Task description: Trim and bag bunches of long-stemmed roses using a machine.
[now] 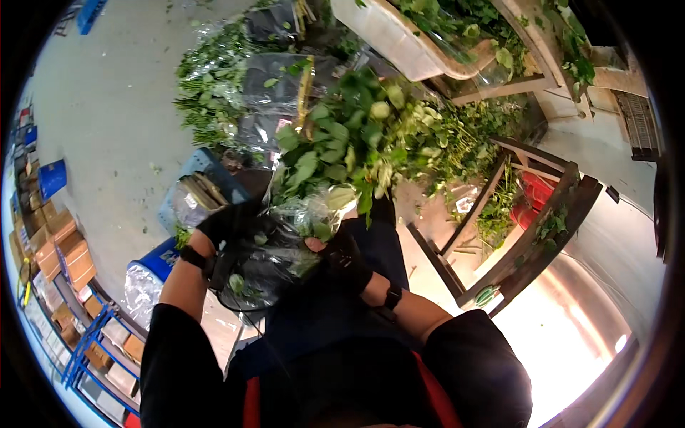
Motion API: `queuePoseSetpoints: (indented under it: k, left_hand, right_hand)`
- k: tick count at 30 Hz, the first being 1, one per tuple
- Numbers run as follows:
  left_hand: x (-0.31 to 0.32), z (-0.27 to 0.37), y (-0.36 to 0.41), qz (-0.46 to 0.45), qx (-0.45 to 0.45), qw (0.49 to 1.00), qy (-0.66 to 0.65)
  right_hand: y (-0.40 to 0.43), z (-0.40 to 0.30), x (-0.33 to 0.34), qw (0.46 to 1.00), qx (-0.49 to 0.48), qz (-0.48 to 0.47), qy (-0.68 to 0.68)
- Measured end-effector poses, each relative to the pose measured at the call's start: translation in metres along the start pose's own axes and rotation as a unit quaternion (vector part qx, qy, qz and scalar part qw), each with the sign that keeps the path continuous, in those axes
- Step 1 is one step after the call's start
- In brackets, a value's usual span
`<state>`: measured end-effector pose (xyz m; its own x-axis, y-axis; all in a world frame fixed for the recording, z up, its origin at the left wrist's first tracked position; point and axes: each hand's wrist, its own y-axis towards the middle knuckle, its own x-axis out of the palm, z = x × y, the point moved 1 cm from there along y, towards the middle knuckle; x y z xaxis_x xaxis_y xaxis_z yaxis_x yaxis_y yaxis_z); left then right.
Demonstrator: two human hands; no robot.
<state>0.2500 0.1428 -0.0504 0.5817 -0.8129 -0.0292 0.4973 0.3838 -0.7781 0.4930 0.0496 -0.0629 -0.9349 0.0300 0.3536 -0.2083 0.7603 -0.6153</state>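
A clear plastic bag (291, 235) lies across my lap, with large leafy green stems (326, 155) at its far end. My right hand (345, 254), in a black glove with the thumb tip bare, grips the bag's near right side. On the bag's left side is my left hand (227, 222), also black-gloved; its fingers blend into dark material and are hard to make out. Below the bag, between my forearms, is a dark round surface (257, 278) covered with shiny plastic and bearing a loose leaf (236, 283). Both wrists wear dark bands.
Beyond my left hand stands a blue crate (200, 160) holding bundled flat strips (203, 190). Bagged greens (214, 80) lie farther off. Loose greens (460, 134) heap at right, beside a wooden frame (535, 251) and below a white tub (390, 37). A blue bin (155, 262) stands left.
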Motion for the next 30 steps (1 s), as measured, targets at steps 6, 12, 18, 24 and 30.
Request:
queuePoseSetpoints:
  k: [6, 12, 18, 24, 30]
  left_hand:
    - [0.025, 0.006, -0.077, 0.112, -0.015, 0.963, -0.245]
    - [0.022, 0.065, -0.129, 0.262, 0.061, 0.918, -0.291]
    - [0.007, 0.092, -0.152, 0.387, 0.179, 0.856, -0.293]
    - [0.011, 0.151, -0.150, 0.399, 0.235, 0.858, -0.222]
    - [0.024, 0.159, -0.147, 0.320, 0.288, 0.827, -0.361]
  right_hand:
    - [-0.014, -0.116, 0.016, 0.897, -0.224, -0.043, -0.377]
    - [-0.006, -0.180, 0.058, 0.699, -0.549, -0.006, -0.457]
    - [-0.037, -0.202, 0.044, 0.811, -0.455, -0.041, -0.364]
    - [0.015, -0.285, 0.085, 0.815, -0.506, 0.012, -0.282]
    - [0.004, -0.306, 0.064, 0.816, -0.496, 0.026, -0.296]
